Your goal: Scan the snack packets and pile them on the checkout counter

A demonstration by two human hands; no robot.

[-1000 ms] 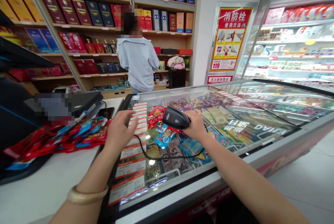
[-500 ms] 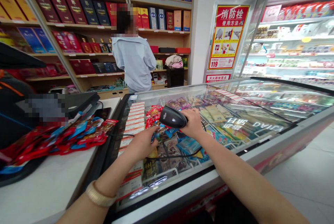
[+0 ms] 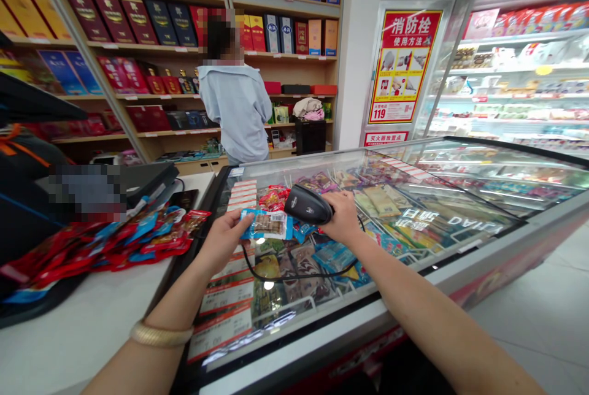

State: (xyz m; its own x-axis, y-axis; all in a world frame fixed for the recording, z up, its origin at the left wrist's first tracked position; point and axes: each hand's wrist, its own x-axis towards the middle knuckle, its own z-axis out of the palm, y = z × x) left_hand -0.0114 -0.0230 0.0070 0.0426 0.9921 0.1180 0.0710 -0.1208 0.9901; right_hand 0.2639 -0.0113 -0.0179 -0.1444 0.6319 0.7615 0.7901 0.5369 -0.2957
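Pinched in my left hand [image 3: 229, 234] is a small blue and clear snack packet [image 3: 269, 224], held above the freezer's glass top. My right hand [image 3: 341, 216] is wrapped round the handle of a black barcode scanner [image 3: 307, 203], whose head points left, just above the packet's right end. The scanner's black cable [image 3: 294, 278] loops over the glass. Behind the scanner some red snack packets [image 3: 275, 197] lie on the glass, and a blue one [image 3: 301, 232] shows below it. A pile of red and blue packets [image 3: 151, 232] rests on the counter at left.
The chest freezer [image 3: 414, 281] stretches to the right, with price labels [image 3: 225, 327] along its left side. A white counter [image 3: 115, 297] holds dark checkout equipment [image 3: 151, 180]. Beyond, a person in a light blue shirt [image 3: 237, 107] faces shelves of boxes [image 3: 276, 54].
My left hand has moved left and up from near the packets under the scanner, and a blue packet now shows in its fingers. The scanner has shifted very slightly right.
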